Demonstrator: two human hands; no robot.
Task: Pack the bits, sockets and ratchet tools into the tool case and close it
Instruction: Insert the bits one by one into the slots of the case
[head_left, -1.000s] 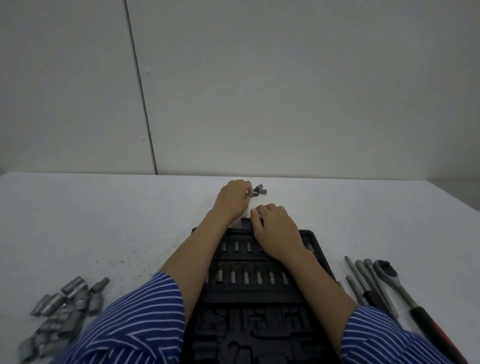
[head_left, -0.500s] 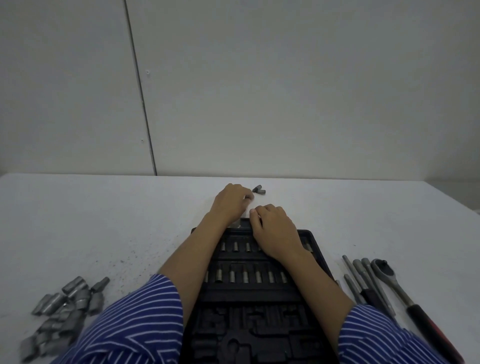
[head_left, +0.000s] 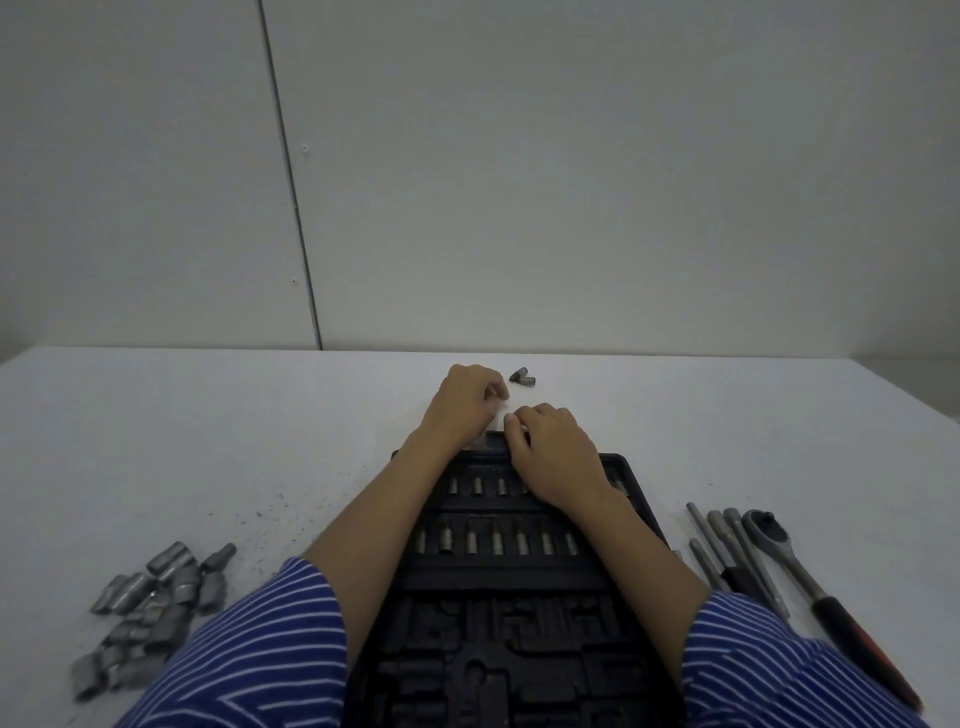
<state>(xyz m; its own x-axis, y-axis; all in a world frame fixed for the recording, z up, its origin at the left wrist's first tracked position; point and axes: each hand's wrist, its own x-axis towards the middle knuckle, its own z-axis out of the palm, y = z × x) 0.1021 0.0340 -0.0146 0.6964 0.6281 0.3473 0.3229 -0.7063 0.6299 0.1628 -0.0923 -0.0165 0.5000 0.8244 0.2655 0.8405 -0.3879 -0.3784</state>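
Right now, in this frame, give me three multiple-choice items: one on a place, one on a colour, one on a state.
1. Where does the pile of loose sockets lie?
A. inside the case
B. on the table, left of the tool case
C. beside the ratchet

2. What colour is the ratchet handle's grip?
A. black and red
B. yellow
C. blue

3. What state is the tool case in?
A. closed
B. open, two rows of bits seated
C. open, every slot filled

Key: 1 B, the heap sits on the white table at far left; 2 A, dark grip with a red edge; 3 B, near recesses are still bare.
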